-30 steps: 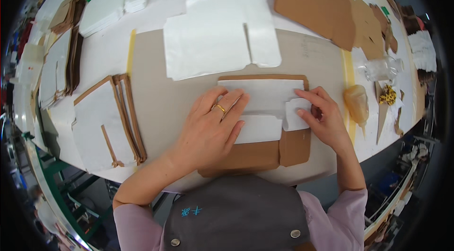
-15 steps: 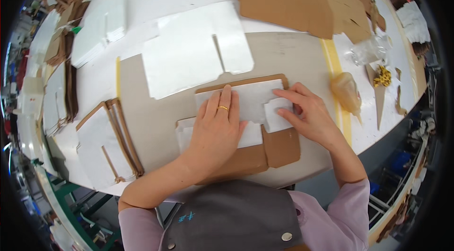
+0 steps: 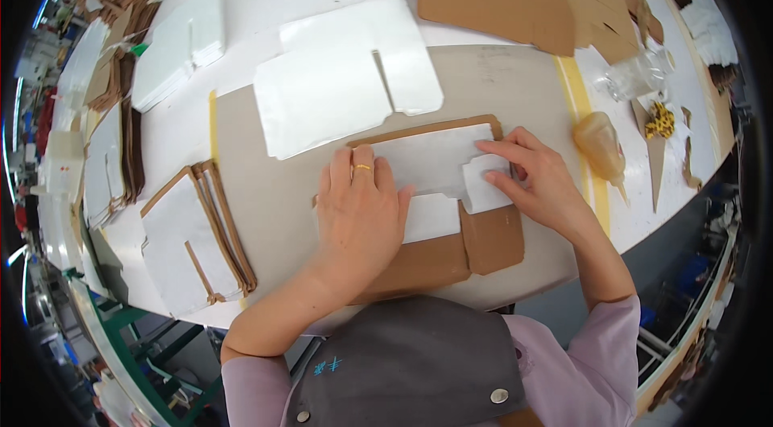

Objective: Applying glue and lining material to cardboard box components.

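Observation:
In front of me lies a brown leather-like cut piece (image 3: 419, 272) with a white sheet (image 3: 431, 157) on top of it, so its brown edge shows along the far and near sides. My left hand (image 3: 360, 214) rests flat on the sheet's left part, fingers stretched forward and a ring on one finger; it covers that part of the sheet. At the right end, my right hand (image 3: 538, 179) has its thumb and forefinger on the turned-over flap of the sheet, the other fingers curled behind.
Beyond my hands lies a larger white slotted panel (image 3: 346, 77). To the left are white-faced brown pieces (image 3: 189, 242) and a white stack (image 3: 181, 45). Brown sheets (image 3: 495, 0) lie at the far right. A glue bottle (image 3: 599, 145) and a clear jar (image 3: 642, 74) are at the right.
My left hand has slid back a little toward the sheet's left end and its fingers are drawn in slightly. My right hand stays at the flap. The whole view has shifted slightly.

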Motion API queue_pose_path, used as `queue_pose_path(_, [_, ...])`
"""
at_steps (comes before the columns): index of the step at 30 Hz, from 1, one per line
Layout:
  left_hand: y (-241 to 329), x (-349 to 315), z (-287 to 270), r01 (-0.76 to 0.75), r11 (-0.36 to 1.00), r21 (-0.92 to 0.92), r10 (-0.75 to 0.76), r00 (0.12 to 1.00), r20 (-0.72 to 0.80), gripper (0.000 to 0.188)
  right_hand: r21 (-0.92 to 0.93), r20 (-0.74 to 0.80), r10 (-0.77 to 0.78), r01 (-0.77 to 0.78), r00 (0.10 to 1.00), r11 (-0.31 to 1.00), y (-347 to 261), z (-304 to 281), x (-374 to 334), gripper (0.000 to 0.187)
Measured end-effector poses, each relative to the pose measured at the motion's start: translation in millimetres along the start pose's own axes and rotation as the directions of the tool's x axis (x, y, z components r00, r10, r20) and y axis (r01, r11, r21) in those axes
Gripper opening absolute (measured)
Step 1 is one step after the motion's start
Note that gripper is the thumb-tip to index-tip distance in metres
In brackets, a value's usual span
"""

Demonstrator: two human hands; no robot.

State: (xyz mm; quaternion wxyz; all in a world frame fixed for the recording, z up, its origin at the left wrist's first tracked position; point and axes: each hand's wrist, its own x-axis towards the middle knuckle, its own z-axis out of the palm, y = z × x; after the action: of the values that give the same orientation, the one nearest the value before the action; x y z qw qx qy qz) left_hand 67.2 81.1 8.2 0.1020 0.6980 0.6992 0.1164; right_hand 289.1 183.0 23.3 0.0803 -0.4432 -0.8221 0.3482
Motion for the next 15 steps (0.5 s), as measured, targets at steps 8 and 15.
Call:
queue_pose_path(8, [3,61,42,-0.484,0.829,-0.281,0.480,0.873,-0.087,0.044,0.057,-0.085,0.023,-0.018,0.996,0.998,8,0,-16,0.027])
queue_pose_path(15, [5,64,38,-0.491,0.820,-0.296,0.504,0.863,-0.035,0.044,0.362,-0.148,-0.342,0.372,0.928,0.855,28,3,-65,0.020])
